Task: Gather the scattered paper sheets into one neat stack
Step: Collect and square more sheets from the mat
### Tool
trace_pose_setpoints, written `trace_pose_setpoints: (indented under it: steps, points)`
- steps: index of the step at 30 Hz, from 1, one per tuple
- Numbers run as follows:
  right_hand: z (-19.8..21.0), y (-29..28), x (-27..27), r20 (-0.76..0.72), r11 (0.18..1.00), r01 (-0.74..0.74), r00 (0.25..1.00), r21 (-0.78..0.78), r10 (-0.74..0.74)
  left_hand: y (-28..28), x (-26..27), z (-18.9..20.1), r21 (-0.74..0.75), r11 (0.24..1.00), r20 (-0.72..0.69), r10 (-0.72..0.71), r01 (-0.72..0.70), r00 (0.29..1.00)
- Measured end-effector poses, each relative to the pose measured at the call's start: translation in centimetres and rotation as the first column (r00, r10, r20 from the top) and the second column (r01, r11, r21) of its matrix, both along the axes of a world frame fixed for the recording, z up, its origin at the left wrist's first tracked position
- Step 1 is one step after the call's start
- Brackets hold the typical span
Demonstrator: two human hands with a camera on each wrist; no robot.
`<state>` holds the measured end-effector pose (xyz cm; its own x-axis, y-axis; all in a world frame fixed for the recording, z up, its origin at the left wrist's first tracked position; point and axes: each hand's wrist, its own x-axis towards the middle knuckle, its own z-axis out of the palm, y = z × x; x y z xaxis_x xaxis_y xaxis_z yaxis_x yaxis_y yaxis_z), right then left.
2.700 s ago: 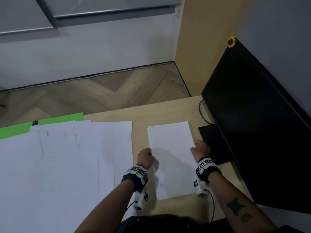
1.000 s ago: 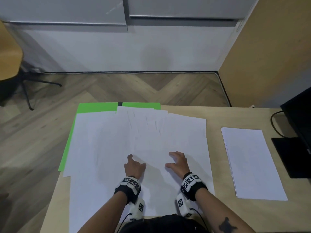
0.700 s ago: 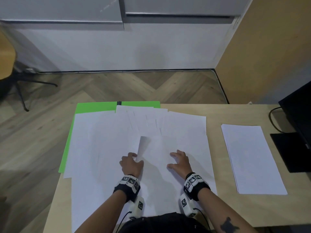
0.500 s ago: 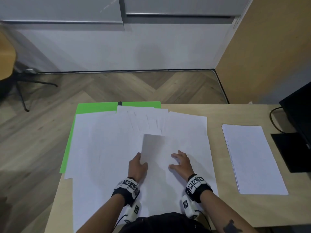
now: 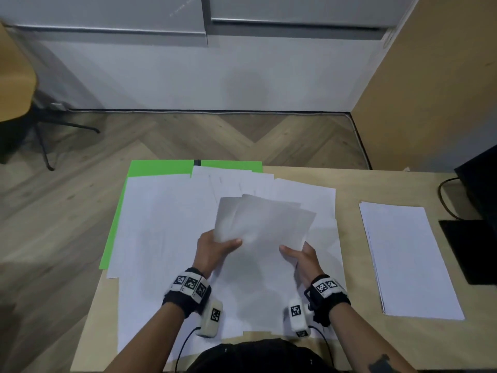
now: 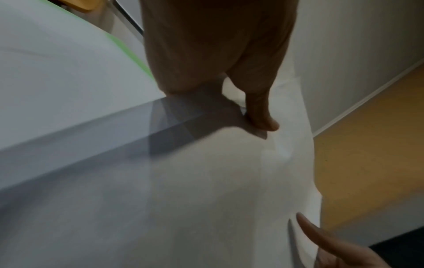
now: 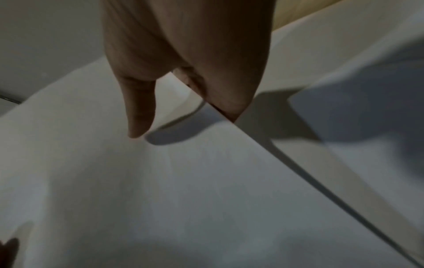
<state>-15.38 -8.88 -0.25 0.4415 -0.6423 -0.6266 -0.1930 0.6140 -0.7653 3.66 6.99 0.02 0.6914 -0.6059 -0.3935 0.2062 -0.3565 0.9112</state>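
Many white paper sheets lie spread and overlapping over the left and middle of the wooden desk. A neat white stack lies at the right. Above the spread, both hands hold up a few fanned sheets. My left hand pinches their left edge, thumb on top. On the other side my right hand pinches the right edge, thumb over the paper and fingers underneath. The left wrist view has the left thumb pressed on the paper; the right wrist view has the right thumb on it.
A green sheet pokes out under the spread at the desk's far left. At the right edge stand a black monitor, its base and a cable, close to the neat stack. A chair stands on the floor at the left.
The hands left the neat stack and came to the spread. The left hand peeled up a sheet's edge; now both hands hold a few sheets raised off the desk.
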Motion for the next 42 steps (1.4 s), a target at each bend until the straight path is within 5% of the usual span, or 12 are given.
trace_pose_setpoints:
  steps: [8, 13, 18, 23, 29, 34, 37, 40, 42]
  points:
    - [2.2, 0.5, 1.9, 0.041, 0.998, 0.024, 0.999, 0.06, -0.027, 1.5, 1.3, 1.7, -0.057, 0.995, -0.123, -0.083, 0.077, 0.989]
    - [6.1, 0.4, 3.3, 0.097, 0.996, -0.027, 0.995, -0.083, 0.036, 0.8, 1.1, 5.0, -0.13, 0.989, -0.033, -0.079, 0.074, 0.996]
    - [8.8, -0.7, 4.2, 0.314, 0.963, 0.057, 0.949, -0.265, 0.031, -0.6, 0.9, 9.0, -0.276, 0.959, 0.09, -0.045, 0.069, 0.995]
    - [9.8, -1.4, 3.3, 0.344, 0.929, 0.076, 0.937, -0.363, 0.058, -0.4, 0.9, 9.0, -0.332, 0.943, 0.063, 0.0, 0.021, 0.998]
    - [7.9, -0.9, 2.9, 0.086, 0.944, -0.066, 0.991, -0.323, 0.098, 0.4, 0.8, 5.0, -0.143, 0.99, 0.039, -0.001, 0.007, 0.999]
    - [8.1, -1.0, 3.4, 0.043, 0.925, -0.078, 0.994, -0.371, 0.102, 1.2, 1.9, 3.4, -0.12, 0.992, 0.095, 0.039, -0.028, 0.995]
    - [6.8, -1.2, 3.7, 0.026, 0.935, -0.078, 0.995, -0.346, 0.092, 2.7, 3.0, 0.6, 0.036, 0.99, 0.199, 0.126, -0.136, 0.972]
    - [4.0, -1.3, 3.4, -0.036, 0.966, -0.079, 0.997, -0.248, 0.072, 4.8, 4.9, -2.7, 0.332, 0.898, 0.247, 0.214, -0.29, 0.945]
    - [2.1, -1.3, 3.0, -0.1, 0.972, -0.124, 0.989, -0.201, 0.105, 5.8, 5.8, -3.9, 0.61, 0.749, 0.23, 0.144, -0.258, 0.962]
